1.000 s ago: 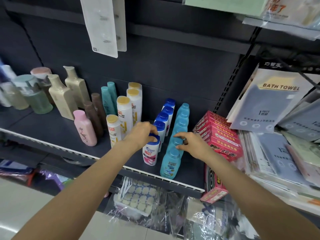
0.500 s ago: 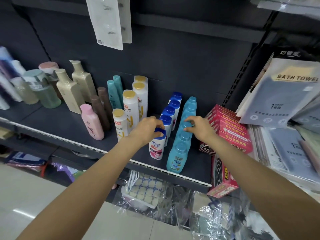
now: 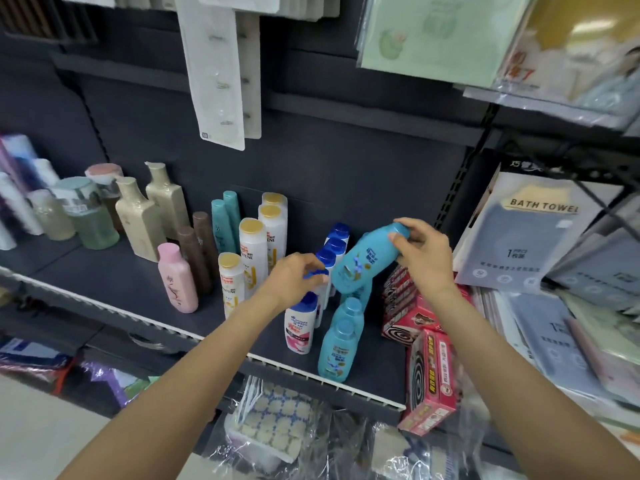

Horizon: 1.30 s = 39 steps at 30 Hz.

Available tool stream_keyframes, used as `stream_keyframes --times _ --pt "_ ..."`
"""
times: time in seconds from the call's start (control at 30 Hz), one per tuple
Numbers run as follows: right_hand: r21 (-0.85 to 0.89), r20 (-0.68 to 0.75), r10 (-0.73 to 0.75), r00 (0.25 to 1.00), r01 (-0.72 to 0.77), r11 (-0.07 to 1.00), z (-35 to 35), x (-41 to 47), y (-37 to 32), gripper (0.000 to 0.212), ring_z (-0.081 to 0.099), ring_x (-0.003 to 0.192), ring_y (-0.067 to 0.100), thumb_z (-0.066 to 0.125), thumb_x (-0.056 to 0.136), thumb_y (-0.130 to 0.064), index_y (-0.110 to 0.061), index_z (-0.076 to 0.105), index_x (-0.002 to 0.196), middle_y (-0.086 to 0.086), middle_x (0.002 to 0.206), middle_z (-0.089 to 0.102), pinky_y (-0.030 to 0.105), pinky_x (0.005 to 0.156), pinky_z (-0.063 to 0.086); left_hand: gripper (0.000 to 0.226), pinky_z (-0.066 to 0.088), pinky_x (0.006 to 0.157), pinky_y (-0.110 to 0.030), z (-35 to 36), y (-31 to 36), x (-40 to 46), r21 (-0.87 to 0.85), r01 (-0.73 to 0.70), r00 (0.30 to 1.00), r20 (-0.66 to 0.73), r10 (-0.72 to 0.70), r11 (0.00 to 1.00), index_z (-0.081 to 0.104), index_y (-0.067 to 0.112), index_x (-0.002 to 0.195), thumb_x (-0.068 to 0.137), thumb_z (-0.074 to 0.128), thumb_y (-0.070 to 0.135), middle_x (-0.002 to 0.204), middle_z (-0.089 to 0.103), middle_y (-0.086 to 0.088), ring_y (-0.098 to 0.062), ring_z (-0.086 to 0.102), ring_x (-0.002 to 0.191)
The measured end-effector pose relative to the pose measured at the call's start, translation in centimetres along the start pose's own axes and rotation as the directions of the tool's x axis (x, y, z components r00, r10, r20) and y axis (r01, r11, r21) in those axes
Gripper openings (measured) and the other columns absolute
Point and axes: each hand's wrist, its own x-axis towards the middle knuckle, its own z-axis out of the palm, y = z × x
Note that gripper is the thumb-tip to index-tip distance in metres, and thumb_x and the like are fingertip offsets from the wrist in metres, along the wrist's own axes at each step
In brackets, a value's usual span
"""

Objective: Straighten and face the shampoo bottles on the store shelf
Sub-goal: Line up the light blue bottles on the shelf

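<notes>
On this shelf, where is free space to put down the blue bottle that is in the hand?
Bare shelf lies left of the pink bottle, before the beige bottles. A smaller gap sits between the front teal bottle and the red boxes. Around the blue-capped white row it is crowded, under the left hand.

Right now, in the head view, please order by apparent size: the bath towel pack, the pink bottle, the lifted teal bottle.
1. bath towel pack
2-3. lifted teal bottle and pink bottle look alike; unsure.
</notes>
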Motion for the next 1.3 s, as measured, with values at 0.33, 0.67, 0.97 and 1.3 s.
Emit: stream_keyframes --times 0.33,0.67,0.97,1.3 --pt "0.636 0.065 0.290 0.955 -0.264 0.725 -1.6 -3.1 -0.9 0.021 0.067 0.089 0.016 0.054 0.094 -0.008 -0.005 0.060 0.114 0.007 0.102 0.067 0.028 0.071 0.059 0.046 0.057 0.059 -0.024 -2.0 4.1 -0.9 -0.709 0.454 0.887 0.303 -0.349 0.540 0.056 0.013 0.103 0.092 0.042 0.056 0.082 0.070 -0.015 -0.018 0.070 0.067" --pt "0.721 0.155 0.390 0.908 -0.374 0.584 -1.3 -5.0 -0.1 0.026 0.061 0.107 0.023 0.052 0.095 -0.006 -0.003 0.057 0.120 0.016 0.123 0.058 0.034 0.093 0.049 0.030 0.054 0.086 -0.024 -4.1 5.1 -4.2 -0.697 -0.099 0.995 -0.087 0.053 0.710 0.064 0.023 0.111 0.084 0.068 0.010 0.106 0.066 -0.002 -0.015 0.067 0.099" --pt "0.751 0.242 0.363 0.900 -0.411 0.518 -1.8 -5.3 -1.2 0.035 0.063 0.105 0.020 0.046 0.095 0.003 0.003 0.050 0.130 0.017 0.120 0.062 0.031 0.089 0.054 0.059 0.053 0.085 -0.021 -5.3 5.5 -7.0 -0.557 -0.244 0.968 -0.092 0.233 0.794 0.058 0.021 0.122 0.075 0.069 -0.012 0.121 0.060 0.010 -0.004 0.061 0.106" --pt "0.740 0.309 0.234 0.922 -0.388 0.549 -1.9 -6.2 -1.1 0.034 0.063 0.111 0.016 0.047 0.093 0.002 -0.003 0.054 0.126 0.011 0.121 0.064 0.027 0.093 0.052 0.050 0.055 0.073 -0.025 -5.5 3.7 -7.2 -0.775 -0.119 0.993 -0.105 0.059 0.620 0.060 0.013 0.118 0.074 0.067 -0.010 0.105 0.069 0.004 -0.020 0.066 0.098"
